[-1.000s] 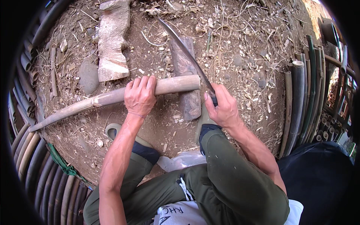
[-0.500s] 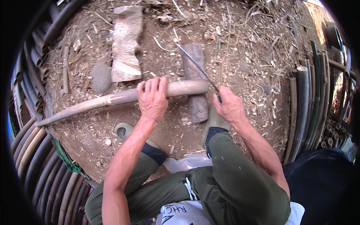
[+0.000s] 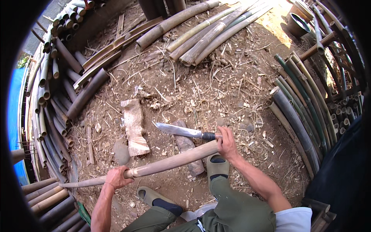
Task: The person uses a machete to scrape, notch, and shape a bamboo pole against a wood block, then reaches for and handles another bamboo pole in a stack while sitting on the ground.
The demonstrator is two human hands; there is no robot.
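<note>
A long tapering bamboo pole (image 3: 170, 161) slants across in front of my legs, its thick end higher at the right. My left hand (image 3: 117, 177) wraps round its thinner part, left of the middle. At the thick end, my right hand (image 3: 227, 145) closes on the handle of a broad-bladed knife (image 3: 181, 130) and also touches the pole. The blade points left, lying flat-side up above the pole. Beneath both, a short dark log (image 3: 186, 145) rests on the dirt, partly covered by the blade and the pole.
Left of the log lies a pale, rough wood slab (image 3: 133, 127) beside a round stone (image 3: 121, 152). Stacked bamboo (image 3: 58, 127) lines the left, and upright-looking poles (image 3: 297, 127) stand along the right. More bamboo lengths (image 3: 208, 40) lie farther ahead. Wood chips litter the dirt.
My view has tipped up, showing more ground ahead. My left hand has shifted left along the pole. My right hand has come to the pole's thick end, and the blade now shows broadside.
</note>
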